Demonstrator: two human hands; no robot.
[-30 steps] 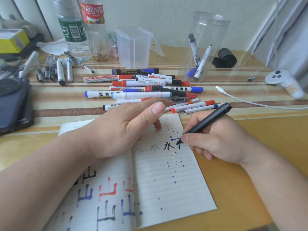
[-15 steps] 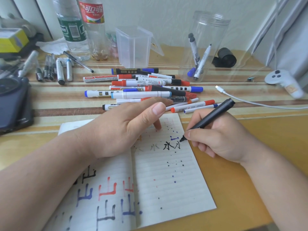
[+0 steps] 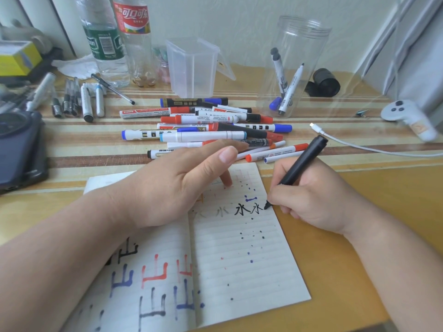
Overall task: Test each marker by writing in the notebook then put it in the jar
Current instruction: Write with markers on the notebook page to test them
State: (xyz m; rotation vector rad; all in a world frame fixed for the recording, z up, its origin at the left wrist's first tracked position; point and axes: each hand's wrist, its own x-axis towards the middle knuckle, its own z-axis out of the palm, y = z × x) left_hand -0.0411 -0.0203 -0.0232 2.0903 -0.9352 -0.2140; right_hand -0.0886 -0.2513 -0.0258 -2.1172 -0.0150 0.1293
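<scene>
An open lined notebook (image 3: 242,255) lies on the desk, marked with black, blue and red characters and ink dots. My right hand (image 3: 309,200) grips a black marker (image 3: 300,166) with its tip on the right page's edge, beside two black characters. My left hand (image 3: 177,185) rests on the notebook's upper part, one fingertip pressing the page, the other fingers straight. A heap of markers (image 3: 211,130) lies behind the notebook. The clear plastic jar (image 3: 297,65) stands at the back right with three markers inside.
Two drink bottles (image 3: 119,37) and a clear square tub (image 3: 194,68) stand at the back. Pens and caps (image 3: 79,99) lie at the left, next to a dark device (image 3: 19,149). A white cable (image 3: 374,149), a white controller (image 3: 407,118) and a black roll (image 3: 323,83) lie at the right.
My right hand has finished a second black character on the right page, and the marker tip has shifted to the page's right edge. My left hand has stayed put.
</scene>
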